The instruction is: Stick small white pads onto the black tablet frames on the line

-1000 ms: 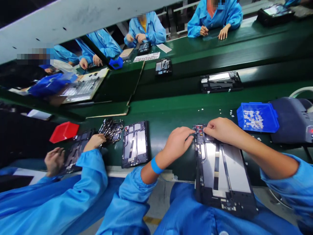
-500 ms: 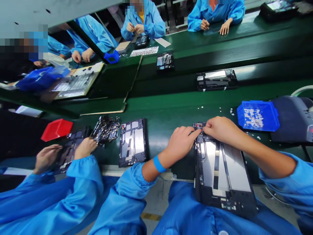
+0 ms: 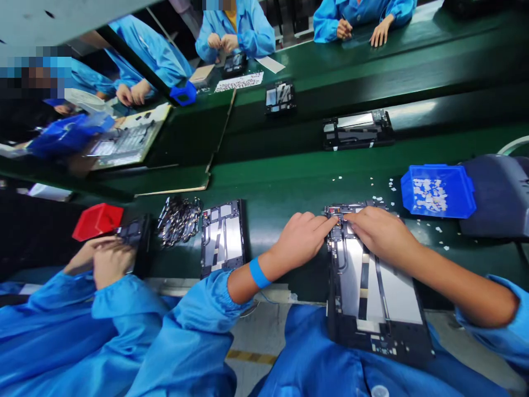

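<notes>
The tablet frame (image 3: 374,286) lies at lower centre-right, its long axis running from the person's lap up onto the green bench (image 3: 289,187), near end overhanging the bench edge. Open belt lies beyond its top edge; a blue tray (image 3: 438,190) sits to the upper right. The left hand (image 3: 303,240) and right hand (image 3: 380,231) lie palm-down, fingertips meeting on the frame's top end; neither grip encloses anything.
</notes>
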A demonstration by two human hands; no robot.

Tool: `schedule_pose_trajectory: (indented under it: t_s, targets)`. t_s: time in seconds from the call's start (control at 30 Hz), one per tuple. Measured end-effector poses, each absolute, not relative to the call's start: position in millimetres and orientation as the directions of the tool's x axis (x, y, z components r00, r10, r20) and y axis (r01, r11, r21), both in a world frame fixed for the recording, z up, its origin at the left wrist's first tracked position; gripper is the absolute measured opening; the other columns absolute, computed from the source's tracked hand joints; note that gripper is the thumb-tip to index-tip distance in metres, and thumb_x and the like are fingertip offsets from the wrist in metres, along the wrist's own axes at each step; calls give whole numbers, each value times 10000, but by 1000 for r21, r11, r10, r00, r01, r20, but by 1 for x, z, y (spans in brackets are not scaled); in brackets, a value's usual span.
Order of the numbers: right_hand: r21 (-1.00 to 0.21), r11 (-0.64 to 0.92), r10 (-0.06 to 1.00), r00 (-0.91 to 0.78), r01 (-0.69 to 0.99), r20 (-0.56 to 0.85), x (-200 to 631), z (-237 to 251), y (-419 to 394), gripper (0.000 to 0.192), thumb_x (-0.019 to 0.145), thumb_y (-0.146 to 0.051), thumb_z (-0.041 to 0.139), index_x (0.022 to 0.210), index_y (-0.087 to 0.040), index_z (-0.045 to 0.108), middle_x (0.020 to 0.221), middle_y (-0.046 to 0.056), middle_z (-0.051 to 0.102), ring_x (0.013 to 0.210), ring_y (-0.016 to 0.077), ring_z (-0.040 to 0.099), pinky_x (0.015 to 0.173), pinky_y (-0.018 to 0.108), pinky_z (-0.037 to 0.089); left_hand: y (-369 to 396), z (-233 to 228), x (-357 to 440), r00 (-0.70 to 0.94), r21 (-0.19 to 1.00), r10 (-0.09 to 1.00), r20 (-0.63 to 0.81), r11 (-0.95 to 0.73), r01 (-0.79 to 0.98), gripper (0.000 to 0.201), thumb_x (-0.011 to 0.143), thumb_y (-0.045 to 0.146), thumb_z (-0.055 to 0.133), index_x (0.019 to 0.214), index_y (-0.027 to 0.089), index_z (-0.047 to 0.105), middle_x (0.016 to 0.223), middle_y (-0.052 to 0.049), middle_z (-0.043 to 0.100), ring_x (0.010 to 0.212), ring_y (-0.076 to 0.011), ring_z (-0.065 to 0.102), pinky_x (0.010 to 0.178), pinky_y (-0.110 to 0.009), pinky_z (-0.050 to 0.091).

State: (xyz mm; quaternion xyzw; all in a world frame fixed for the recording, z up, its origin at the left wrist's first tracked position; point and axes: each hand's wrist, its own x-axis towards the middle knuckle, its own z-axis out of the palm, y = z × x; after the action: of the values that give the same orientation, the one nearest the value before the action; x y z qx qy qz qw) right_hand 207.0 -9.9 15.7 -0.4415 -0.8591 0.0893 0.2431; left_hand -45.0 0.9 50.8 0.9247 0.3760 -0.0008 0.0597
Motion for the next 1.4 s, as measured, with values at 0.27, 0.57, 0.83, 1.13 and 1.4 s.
schedule_pose_trajectory:
  t_s: [0.27,0.57,0.83,1.13,1.4]
  targets:
    - [-118,740,667,-700,662,256,211,28,-14,464,938,-54,563,1368,-171,691,988,105,673,847,228,530,733,327,426,13,55,-48,751,56,660,-36,-749,660,425,1076,215,459,1475,262,598,1166,-79,728,949,-241,581,756,-386,381]
    - [48,790,597,-784,611,169,212,41,-10,498,934,-58,572,1417,-160,640,986,107,666,834,246,530,635,336,387,25,73,-43,772,59,631,-78,-770,636,399,1066,218,484,1415,269,670,1202,-111,699,953,-246,595,764,-374,392]
    - [-170,776,616,-672,608,410,227,23,-12,374,1015,-78,492,1322,-146,696,1035,98,739,865,226,612,772,346,507,27,72,-44,613,404,785,90,-591,698,368,1000,133,489,1269,180,736,1213,-88,754,1125,-240,660,981,-376,475]
    - [-442,624,748,-332,644,574,284,34,-89,344,953,-88,594,1228,-232,741,1028,61,780,901,206,707,842,353,552,60,58,-9,473,787,805,-359,-11,617,134,782,264,706,875,180,659,766,-3,709,716,-168,636,644,-265,432]
    - [-723,-189,706,604,664,371,390,-6,-142,280,998,-339,543,1128,-194,744,863,60,736,732,214,677,693,353,561,81,46,-13,479,806,765,-431,87,586,477,659,603,788,847,194,630,689,13,632,652,-160,545,632,-261,394]
